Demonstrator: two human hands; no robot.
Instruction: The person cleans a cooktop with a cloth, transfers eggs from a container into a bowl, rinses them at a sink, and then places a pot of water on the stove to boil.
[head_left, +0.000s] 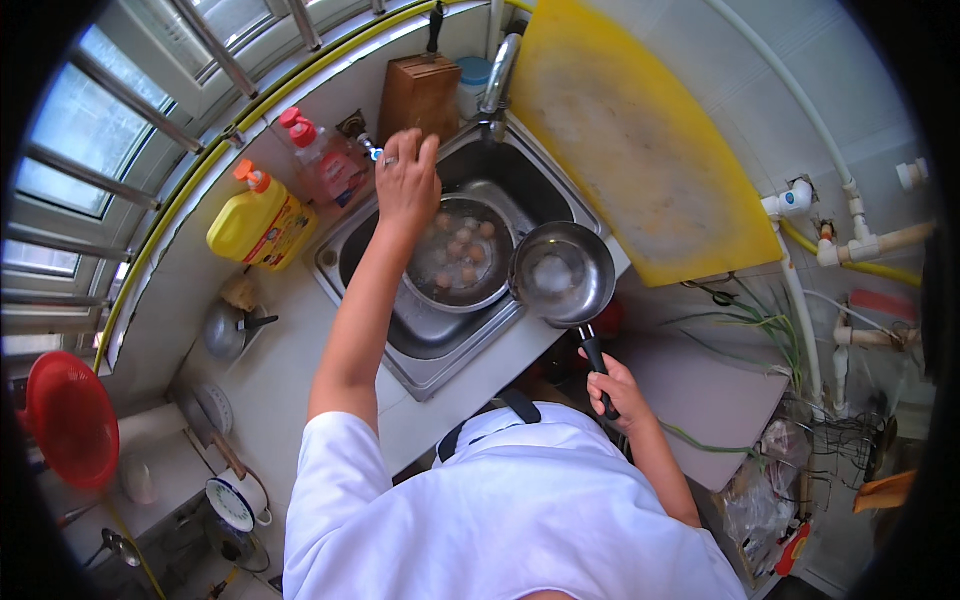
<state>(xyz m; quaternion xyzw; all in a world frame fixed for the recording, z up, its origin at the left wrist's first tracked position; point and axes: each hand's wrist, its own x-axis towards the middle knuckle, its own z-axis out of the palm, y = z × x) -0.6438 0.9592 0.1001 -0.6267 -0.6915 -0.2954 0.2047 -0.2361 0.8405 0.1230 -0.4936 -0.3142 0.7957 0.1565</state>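
Note:
My right hand (616, 388) is closed around the black handle of a small metal saucepan (562, 275), held over the sink's right edge; its inside looks wet. My left hand (409, 176) is raised above the back-left part of the steel sink (420, 375), fingers bent downward, near a small wall valve (370, 147). Whether its fingertips touch the valve cannot be told. In the sink stands a round metal pan (459, 300) with water and several brownish, egg-like round things (475, 253). The chrome faucet (501, 75) rises at the sink's back corner.
A yellow pump bottle (262, 225), a clear pump bottle with a red top (330, 165) and a wooden knife block (420, 94) line the wall. A yellow-edged board (637, 150) leans behind the sink. Green onions (780, 337) lie at right. A red plastic basket (73, 420) is far left.

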